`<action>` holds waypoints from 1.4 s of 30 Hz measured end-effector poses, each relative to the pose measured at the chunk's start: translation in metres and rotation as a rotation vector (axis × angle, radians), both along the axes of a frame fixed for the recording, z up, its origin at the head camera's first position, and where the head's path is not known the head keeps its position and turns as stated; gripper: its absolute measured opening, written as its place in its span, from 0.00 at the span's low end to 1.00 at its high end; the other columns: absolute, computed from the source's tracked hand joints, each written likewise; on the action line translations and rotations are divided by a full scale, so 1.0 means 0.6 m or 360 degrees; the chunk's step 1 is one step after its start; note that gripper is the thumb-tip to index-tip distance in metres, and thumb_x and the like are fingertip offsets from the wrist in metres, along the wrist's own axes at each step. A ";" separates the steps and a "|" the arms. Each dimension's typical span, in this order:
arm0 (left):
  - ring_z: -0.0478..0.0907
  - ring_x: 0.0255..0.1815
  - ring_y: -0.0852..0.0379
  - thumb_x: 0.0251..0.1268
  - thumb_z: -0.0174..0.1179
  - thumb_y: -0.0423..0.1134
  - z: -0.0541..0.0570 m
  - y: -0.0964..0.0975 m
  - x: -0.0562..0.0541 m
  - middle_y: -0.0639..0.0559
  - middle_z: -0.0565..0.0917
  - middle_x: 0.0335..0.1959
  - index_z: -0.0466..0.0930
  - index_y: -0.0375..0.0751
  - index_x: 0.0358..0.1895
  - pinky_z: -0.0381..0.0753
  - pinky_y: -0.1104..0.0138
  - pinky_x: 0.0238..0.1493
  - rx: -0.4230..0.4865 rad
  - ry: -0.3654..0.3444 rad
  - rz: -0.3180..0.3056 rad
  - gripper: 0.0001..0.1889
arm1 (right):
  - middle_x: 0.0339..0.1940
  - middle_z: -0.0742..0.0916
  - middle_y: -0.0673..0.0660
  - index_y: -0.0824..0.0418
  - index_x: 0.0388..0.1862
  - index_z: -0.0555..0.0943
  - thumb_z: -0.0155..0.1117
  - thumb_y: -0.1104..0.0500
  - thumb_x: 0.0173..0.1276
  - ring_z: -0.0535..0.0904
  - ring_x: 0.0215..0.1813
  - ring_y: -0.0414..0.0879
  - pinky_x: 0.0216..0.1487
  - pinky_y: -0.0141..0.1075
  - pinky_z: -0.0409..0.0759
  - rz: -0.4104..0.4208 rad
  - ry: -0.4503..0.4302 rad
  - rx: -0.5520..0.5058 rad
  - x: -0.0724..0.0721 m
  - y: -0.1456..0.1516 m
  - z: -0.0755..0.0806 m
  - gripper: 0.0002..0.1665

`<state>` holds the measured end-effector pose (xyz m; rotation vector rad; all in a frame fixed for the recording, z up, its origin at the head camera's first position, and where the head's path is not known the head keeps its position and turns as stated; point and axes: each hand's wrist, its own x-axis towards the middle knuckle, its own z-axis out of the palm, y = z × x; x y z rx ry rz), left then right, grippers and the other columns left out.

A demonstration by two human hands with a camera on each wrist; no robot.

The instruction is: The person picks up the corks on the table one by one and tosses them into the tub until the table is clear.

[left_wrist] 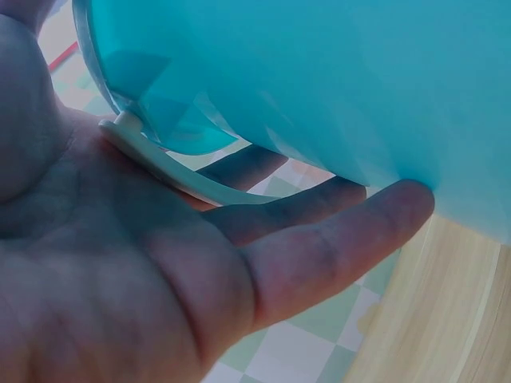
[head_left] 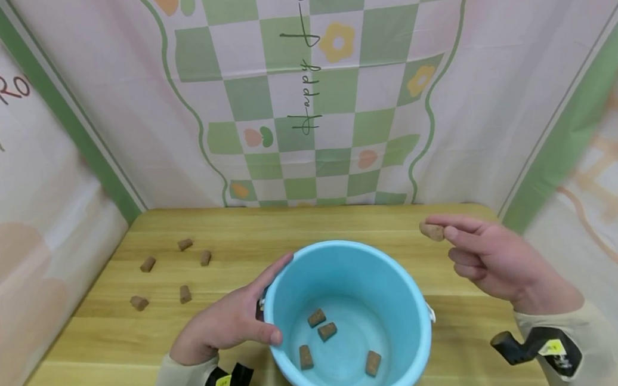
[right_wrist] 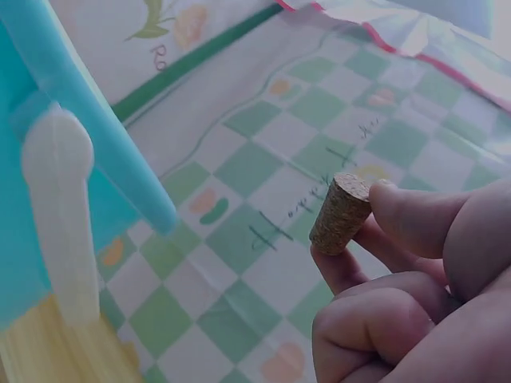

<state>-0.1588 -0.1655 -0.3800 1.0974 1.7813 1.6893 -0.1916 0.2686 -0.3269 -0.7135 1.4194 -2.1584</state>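
Note:
A light blue bucket (head_left: 340, 247) stands in front of me with several short brown corks (head_left: 326, 332) on its floor. My left hand (head_left: 237, 317) holds the bucket's left side, its thumb at the rim and its fingers spread along the outer wall. In the left wrist view, the fingers (left_wrist: 343, 247) touch the blue wall beside the white handle (left_wrist: 176, 175). To the right of the bucket, my right hand (head_left: 496, 257) is raised and pinches one cork (right_wrist: 342, 214) between thumb and fingertips, apart from the rim.
Several more corks (head_left: 185, 294) lie scattered on the left of the wooden table (head_left: 110, 344). A printed cloth (head_left: 291, 92) hangs behind the table's back edge, with more cloth at both sides. The handle's white end (head_left: 431, 313) sticks out at the bucket's right.

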 end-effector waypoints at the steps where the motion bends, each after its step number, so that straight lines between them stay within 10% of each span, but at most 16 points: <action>1: 0.61 0.69 0.30 0.60 0.70 0.59 0.000 0.000 0.000 0.35 0.56 0.75 0.34 0.58 0.82 0.71 0.43 0.61 0.0003 -0.0003 -0.0002 0.57 | 0.54 0.83 0.52 0.64 0.68 0.76 0.33 0.71 0.83 0.48 0.17 0.44 0.19 0.34 0.48 -0.0011 0.0029 0.0033 0.004 -0.005 0.003 0.26; 19: 0.62 0.68 0.31 0.59 0.70 0.59 -0.002 -0.002 0.000 0.35 0.56 0.75 0.35 0.60 0.81 0.72 0.44 0.60 -0.0012 0.0003 0.0017 0.57 | 0.55 0.84 0.54 0.64 0.64 0.79 0.46 0.75 0.77 0.50 0.15 0.50 0.15 0.41 0.52 -0.0147 0.0436 0.0561 0.064 -0.052 0.049 0.23; 27: 0.63 0.68 0.32 0.59 0.70 0.59 -0.002 -0.003 0.001 0.35 0.57 0.75 0.35 0.61 0.81 0.73 0.45 0.60 -0.0040 0.0001 0.0048 0.58 | 0.55 0.84 0.55 0.57 0.58 0.84 0.62 0.65 0.73 0.59 0.13 0.47 0.14 0.35 0.66 -0.0401 0.0684 0.1120 0.087 -0.077 0.063 0.17; 34: 0.63 0.69 0.32 0.59 0.70 0.59 -0.003 -0.003 0.001 0.35 0.57 0.75 0.35 0.61 0.82 0.73 0.46 0.60 -0.0042 0.0006 0.0051 0.57 | 0.54 0.85 0.52 0.56 0.57 0.85 0.65 0.60 0.73 0.83 0.38 0.47 0.27 0.36 0.77 -0.0444 0.0748 0.1255 0.094 -0.084 0.066 0.15; 42: 0.64 0.68 0.32 0.58 0.71 0.59 -0.002 -0.004 0.002 0.36 0.58 0.75 0.36 0.61 0.81 0.74 0.48 0.59 -0.0061 0.0011 0.0066 0.58 | 0.56 0.85 0.51 0.57 0.59 0.83 0.63 0.62 0.74 0.86 0.47 0.50 0.42 0.40 0.83 -0.0407 0.0772 0.1204 0.093 -0.084 0.062 0.17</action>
